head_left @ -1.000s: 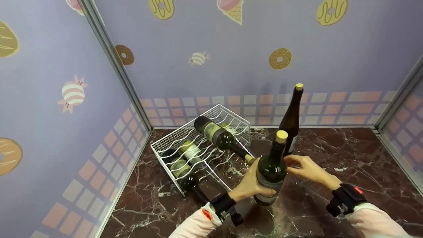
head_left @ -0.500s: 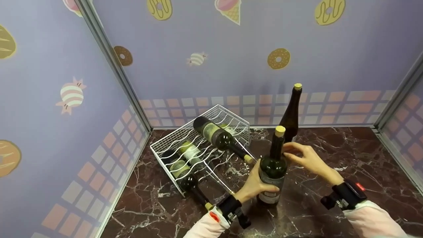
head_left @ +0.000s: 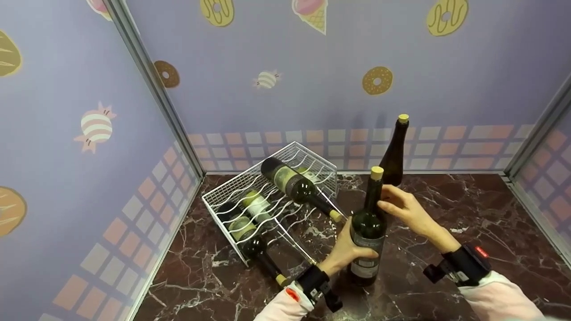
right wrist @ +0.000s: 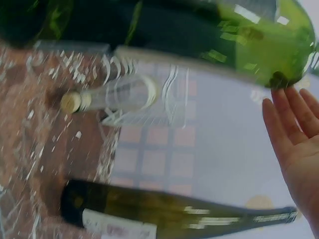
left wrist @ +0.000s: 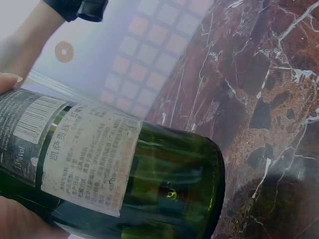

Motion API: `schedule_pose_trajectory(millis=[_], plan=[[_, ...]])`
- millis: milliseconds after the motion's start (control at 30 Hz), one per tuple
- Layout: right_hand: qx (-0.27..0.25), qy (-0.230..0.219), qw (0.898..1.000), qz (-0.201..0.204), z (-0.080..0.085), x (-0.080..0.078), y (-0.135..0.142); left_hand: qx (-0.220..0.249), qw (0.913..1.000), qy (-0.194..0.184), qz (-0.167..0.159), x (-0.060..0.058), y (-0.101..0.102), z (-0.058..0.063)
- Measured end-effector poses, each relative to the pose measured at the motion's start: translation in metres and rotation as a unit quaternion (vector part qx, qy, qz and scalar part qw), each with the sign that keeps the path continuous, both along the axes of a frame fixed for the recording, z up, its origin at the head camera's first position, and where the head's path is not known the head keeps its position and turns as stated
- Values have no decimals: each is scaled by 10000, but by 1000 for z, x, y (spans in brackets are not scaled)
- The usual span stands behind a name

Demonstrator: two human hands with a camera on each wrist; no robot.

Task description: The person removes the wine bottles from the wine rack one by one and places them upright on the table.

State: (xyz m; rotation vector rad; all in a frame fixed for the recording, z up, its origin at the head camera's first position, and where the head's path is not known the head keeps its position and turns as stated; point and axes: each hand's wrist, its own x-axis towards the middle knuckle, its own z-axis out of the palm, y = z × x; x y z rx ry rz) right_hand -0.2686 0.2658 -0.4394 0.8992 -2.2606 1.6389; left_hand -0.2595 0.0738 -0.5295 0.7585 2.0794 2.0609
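My left hand point(head_left: 345, 254) grips a green wine bottle point(head_left: 369, 227) around its labelled body. The bottle stands nearly upright with its cork point(head_left: 377, 173) on top. In the left wrist view, the back label with small print and a barcode point(left wrist: 37, 119) shows, and the base point(left wrist: 199, 174) is close over the marble. My right hand point(head_left: 408, 211) is at the bottle's neck from the right, fingers partly behind it. The right wrist view has its fingers point(right wrist: 286, 112) extended, fingertips right at the glass shoulder.
A white wire rack point(head_left: 335, 180) stands left, holding several lying bottles, including a dark one point(head_left: 292, 183) on top and another point(head_left: 256, 247) pointing forward. A tall brown bottle point(head_left: 395, 160) stands behind my right hand. Patterned walls point(head_left: 312, 102) enclose the marble tabletop point(head_left: 455, 249).
The bottle has straightened and turned slightly in my left hand, bringing more of its label into view. My right hand has moved up from beside the body to the neck.
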Motion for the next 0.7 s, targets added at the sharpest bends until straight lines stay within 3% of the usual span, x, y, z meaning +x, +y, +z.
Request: schedule_pose_trajectory(millis=[133,233,500,700], plan=[[-133,-397,9987,292,7,7,-12,-73,9999,-69,-45,1,1,-1],[-297,-423,9981,333,12,9,-22,-178,9998,11,-6,3,3,-1],[-606,-37,9981,127,13,12,-38,-285,9996,-72,-53,9,5,0],[-537,383,9978,-115,10,13,-40,-390,9987,-289,-135,10,7,1]])
